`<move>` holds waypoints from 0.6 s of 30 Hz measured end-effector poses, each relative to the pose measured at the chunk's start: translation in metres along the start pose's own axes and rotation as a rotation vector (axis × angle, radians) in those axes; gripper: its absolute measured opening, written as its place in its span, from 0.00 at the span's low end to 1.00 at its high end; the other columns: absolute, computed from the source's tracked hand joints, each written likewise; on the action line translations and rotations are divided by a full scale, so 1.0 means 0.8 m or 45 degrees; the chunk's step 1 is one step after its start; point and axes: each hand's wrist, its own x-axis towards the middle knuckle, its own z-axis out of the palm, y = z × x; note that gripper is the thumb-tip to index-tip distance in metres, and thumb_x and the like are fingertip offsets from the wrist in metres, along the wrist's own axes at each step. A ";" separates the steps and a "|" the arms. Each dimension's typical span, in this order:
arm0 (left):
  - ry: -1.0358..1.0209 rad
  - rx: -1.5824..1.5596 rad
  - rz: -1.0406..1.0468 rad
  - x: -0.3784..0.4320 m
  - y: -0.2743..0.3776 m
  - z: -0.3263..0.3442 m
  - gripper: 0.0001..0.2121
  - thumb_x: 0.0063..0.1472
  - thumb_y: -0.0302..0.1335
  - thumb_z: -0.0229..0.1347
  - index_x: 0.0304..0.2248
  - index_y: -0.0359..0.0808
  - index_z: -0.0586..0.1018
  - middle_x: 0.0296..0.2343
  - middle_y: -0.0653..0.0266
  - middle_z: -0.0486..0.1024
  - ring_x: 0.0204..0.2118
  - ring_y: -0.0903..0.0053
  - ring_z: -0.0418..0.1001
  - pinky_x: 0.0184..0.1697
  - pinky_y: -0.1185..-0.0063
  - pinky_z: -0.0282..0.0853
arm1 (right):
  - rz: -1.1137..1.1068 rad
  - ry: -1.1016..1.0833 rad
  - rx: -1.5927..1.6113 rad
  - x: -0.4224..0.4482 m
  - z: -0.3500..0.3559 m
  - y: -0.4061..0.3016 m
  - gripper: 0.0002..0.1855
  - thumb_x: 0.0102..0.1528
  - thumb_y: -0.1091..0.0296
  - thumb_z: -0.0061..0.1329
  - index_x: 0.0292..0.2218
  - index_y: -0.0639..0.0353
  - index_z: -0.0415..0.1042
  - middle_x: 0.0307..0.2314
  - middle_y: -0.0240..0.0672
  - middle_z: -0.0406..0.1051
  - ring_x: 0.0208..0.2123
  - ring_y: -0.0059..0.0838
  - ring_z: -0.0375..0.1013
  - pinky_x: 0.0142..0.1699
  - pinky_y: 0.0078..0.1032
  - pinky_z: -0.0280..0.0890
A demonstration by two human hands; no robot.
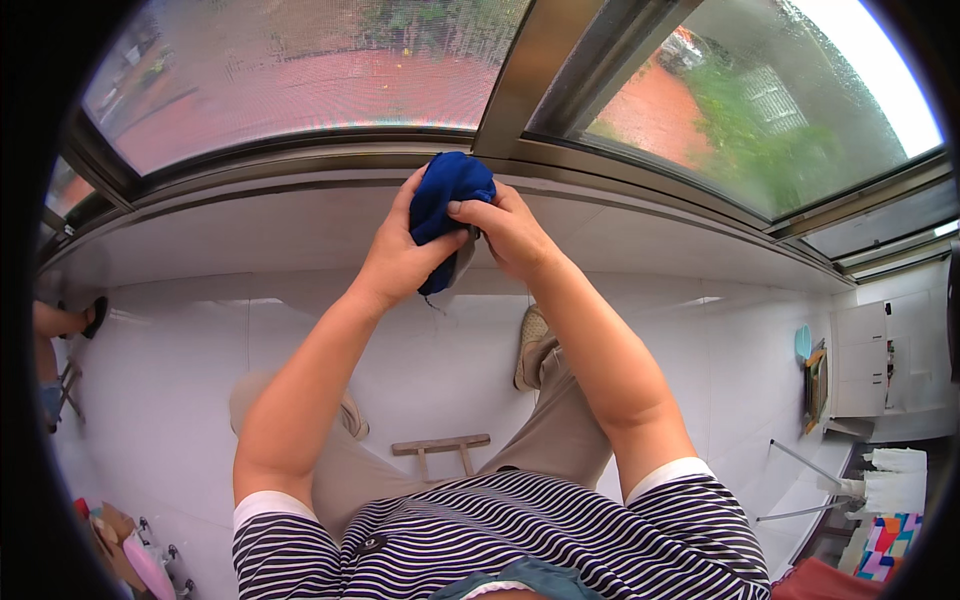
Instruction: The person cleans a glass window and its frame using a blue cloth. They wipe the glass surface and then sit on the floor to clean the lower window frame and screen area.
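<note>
A bundle of blue cloth (448, 187), with a grey part showing along its lower right side, is held up in front of me near the window frame. My left hand (409, 244) grips it from the left, thumb across its front. From the right, my right hand (506, 221) holds it, with the thumb pressed on the cloth. Dark loose threads hang from the bundle's lower end. The fingers behind the cloth are hidden.
Metal-framed windows (510, 142) run ahead above a pale wall. Between my legs is a wooden stool (441, 445). Another person's leg (64, 321) shows at far left. A cardboard box (116, 536) lies lower left; a folding metal rack (806, 465) and white cabinet (859, 360) stand right.
</note>
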 end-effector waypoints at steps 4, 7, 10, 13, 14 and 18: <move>0.146 -0.492 -0.236 0.019 0.014 -0.031 0.22 0.55 0.19 0.56 0.50 0.34 0.70 0.41 0.64 0.74 0.43 0.77 0.72 0.48 0.78 0.68 | -0.058 -0.038 -0.109 -0.006 0.002 -0.010 0.25 0.54 0.60 0.51 0.50 0.64 0.67 0.40 0.36 0.71 0.43 0.23 0.66 0.52 0.26 0.60; 0.548 -0.780 -0.157 0.040 0.018 -0.073 0.18 0.56 0.17 0.55 0.47 0.34 0.72 0.40 0.64 0.75 0.41 0.76 0.73 0.45 0.77 0.70 | -0.033 -0.019 -0.196 -0.017 0.000 -0.018 0.28 0.55 0.57 0.50 0.53 0.63 0.65 0.40 0.36 0.71 0.43 0.24 0.66 0.52 0.25 0.60; 1.048 -0.852 -0.016 0.066 0.005 -0.142 0.14 0.60 0.21 0.53 0.46 0.36 0.73 0.39 0.63 0.75 0.42 0.73 0.73 0.44 0.73 0.71 | -0.029 0.054 -0.256 -0.027 -0.011 -0.024 0.26 0.55 0.57 0.50 0.51 0.63 0.67 0.39 0.36 0.71 0.43 0.23 0.67 0.51 0.24 0.61; 1.275 -0.920 -0.080 0.077 -0.043 -0.230 0.13 0.60 0.22 0.53 0.46 0.38 0.73 0.41 0.62 0.74 0.41 0.71 0.75 0.40 0.71 0.73 | 0.007 0.084 -0.362 -0.033 -0.013 -0.027 0.25 0.56 0.56 0.50 0.50 0.64 0.68 0.38 0.35 0.72 0.43 0.22 0.67 0.51 0.23 0.61; 1.314 -0.868 -0.225 0.080 -0.063 -0.255 0.12 0.61 0.23 0.53 0.45 0.38 0.73 0.41 0.62 0.74 0.41 0.72 0.75 0.40 0.71 0.73 | 0.016 0.066 -0.399 -0.033 -0.013 -0.026 0.25 0.56 0.56 0.50 0.49 0.64 0.68 0.38 0.34 0.72 0.42 0.22 0.68 0.50 0.23 0.62; 1.424 -0.649 -0.489 0.097 -0.106 -0.274 0.09 0.63 0.26 0.52 0.42 0.38 0.76 0.42 0.66 0.74 0.40 0.74 0.75 0.41 0.75 0.73 | 0.037 -0.005 -0.500 -0.035 -0.014 -0.023 0.24 0.56 0.56 0.51 0.48 0.65 0.69 0.37 0.33 0.72 0.41 0.20 0.69 0.47 0.21 0.63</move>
